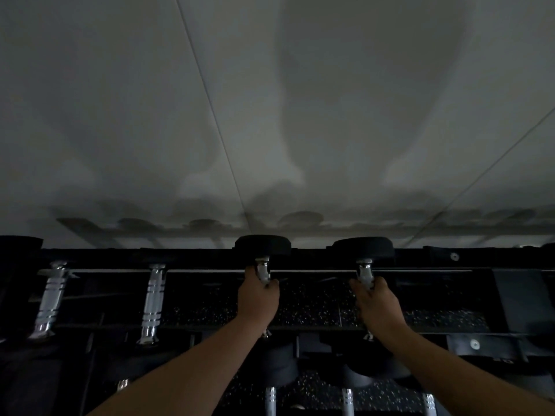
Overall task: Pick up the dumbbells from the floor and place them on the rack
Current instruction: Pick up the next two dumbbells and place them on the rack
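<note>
The scene is dim. Both bare arms reach forward to the top tier of a black dumbbell rack (300, 254) that runs left to right across the view, against a pale wall (270, 100) crossed by thin seams and soft shadows.

The left hand (259, 298) is wrapped tightly around the chrome handle of the left dumbbell (262, 246), fingers curled over the bar. The far black head of this dumbbell sits at the rack's far rail, and its near head shows dark below the wrist.

The right hand (377, 307) is closed in the same way around the handle of the right dumbbell (363, 249), whose far black head also stands at the far rail, just to the right of the first. Its near head is a dark mass under the forearm. Whether either dumbbell already bears fully on the rails cannot be told.

Further left on the same tier lie two more dumbbells (153, 301), their ridged chrome handles catching the light, spanning from the far rail to the near one.

Through the gaps of the rack shows a dark speckled floor (315, 307). Near the bottom edge, short chrome handles of lower-tier dumbbells (347, 400) stand out, and a black bracket with a bright bolt (474, 344) sits at the right.
</note>
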